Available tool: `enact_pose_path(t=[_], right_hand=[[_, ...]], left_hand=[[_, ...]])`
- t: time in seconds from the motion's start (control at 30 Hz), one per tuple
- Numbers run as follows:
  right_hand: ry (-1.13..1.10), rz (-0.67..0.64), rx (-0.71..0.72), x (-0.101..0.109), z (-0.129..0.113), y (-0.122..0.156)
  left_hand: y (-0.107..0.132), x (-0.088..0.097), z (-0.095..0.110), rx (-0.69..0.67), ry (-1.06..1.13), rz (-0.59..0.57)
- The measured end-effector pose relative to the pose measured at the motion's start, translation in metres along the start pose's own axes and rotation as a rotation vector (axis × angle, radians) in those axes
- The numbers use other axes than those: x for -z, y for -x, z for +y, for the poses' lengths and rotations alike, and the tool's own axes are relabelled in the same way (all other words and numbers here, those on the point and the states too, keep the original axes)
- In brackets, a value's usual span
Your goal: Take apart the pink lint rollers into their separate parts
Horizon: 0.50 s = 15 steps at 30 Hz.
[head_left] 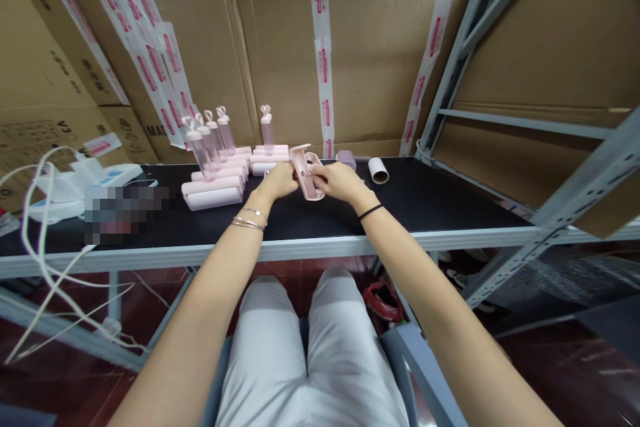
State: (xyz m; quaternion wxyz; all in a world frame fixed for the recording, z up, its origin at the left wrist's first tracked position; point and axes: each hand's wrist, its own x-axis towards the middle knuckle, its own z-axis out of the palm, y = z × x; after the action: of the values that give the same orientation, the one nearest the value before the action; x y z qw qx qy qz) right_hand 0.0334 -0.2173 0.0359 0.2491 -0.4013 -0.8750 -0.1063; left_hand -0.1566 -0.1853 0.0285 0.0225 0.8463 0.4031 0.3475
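Above the black tabletop, a pink hollow plastic housing point(309, 181) is tilted between my two hands, its open side towards me. My left hand point(281, 180) grips its left side with curled fingers, partly hidden behind it. With thumb and fingers pinched, my right hand point(337, 181) reaches into its right side; a small pink ring-like part point(314, 158) shows there. To the left stand several pink clear tubes with looped caps point(205, 153), among pink and white rounded blocks point(214, 192). One more capped tube point(268, 130) rises behind my left hand.
Right of my hands lie a translucent purplish piece point(346, 159) and a white tube point(379, 171). A power strip point(65, 193) with plugs and looping white cables sits at the left. Taped cardboard point(280, 47) walls the back; a metal shelf post point(550, 193) stands at the right.
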Motion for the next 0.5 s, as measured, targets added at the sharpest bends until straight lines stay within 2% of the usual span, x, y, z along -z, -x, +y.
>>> enact_pose_path(t=[0.27, 0.4, 0.5], right_hand=[[0.116, 0.012, -0.065, -0.0013, -0.0066, -0.0018], [0.146, -0.014, -0.035, -0.0011, -0.0082, -0.001], [0.192, -0.049, 0.005, -0.0018, -0.0099, -0.0002]], left_hand=[[-0.0005, -0.0004, -0.002, 0.055, -0.022, 0.038], [0.0012, 0.0008, -0.0017, 0.04, -0.099, -0.027], [0.0031, 0.0029, 0.0, 0.076, -0.272, -0.088]])
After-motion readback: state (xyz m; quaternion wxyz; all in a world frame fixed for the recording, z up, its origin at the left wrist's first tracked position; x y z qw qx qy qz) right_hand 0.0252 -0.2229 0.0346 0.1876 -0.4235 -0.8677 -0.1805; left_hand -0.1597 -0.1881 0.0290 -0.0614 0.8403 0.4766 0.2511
